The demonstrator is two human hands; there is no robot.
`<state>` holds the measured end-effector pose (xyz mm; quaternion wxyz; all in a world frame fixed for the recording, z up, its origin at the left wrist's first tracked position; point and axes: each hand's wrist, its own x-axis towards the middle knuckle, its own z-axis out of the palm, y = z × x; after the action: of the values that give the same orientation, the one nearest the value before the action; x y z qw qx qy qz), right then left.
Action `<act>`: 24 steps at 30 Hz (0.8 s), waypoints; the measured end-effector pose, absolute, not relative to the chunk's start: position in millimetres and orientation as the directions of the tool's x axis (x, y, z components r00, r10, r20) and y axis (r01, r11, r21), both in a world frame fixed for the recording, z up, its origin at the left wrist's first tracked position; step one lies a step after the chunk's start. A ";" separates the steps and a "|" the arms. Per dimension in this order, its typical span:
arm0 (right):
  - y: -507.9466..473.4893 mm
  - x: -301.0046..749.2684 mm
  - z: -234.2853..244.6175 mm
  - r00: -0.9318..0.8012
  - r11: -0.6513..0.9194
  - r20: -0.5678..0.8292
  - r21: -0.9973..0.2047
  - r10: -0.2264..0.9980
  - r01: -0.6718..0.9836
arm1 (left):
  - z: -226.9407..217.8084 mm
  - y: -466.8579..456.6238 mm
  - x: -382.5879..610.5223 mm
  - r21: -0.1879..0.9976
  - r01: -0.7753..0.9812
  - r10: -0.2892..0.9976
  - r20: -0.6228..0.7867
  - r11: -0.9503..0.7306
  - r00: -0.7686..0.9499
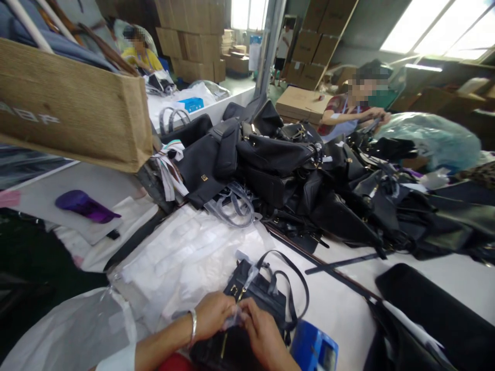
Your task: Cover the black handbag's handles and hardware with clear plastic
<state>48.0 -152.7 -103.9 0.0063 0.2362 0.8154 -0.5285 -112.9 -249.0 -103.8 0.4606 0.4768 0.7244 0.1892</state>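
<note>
A small black handbag [255, 293] with gold hardware and looped handles lies on the white table right in front of me. My left hand [212, 314], with a silver bracelet on the wrist, and my right hand [263, 332] meet over the bag. Both pinch a strip of clear plastic wrap [236, 314] that runs up toward the bag's handle.
A large pile of black handbags [309, 175] covers the middle of the table. Clear plastic sheets [185, 257] lie to the left. A blue object [313, 350] sits by my right hand. A tan bag [73, 108] stands at left. A person [348, 111] works across the table.
</note>
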 end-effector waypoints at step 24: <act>-103.2 61.8 -128.2 -0.518 0.238 -0.211 -0.705 0.829 0.668 | -86.7 -356.6 -267.1 0.526 0.586 0.639 -0.769 0.616 0.019</act>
<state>61.8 -103.2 -128.2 -0.1038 0.4801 0.7799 -0.3879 -267.1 -356.6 -86.7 0.5636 0.4378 0.7001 0.0235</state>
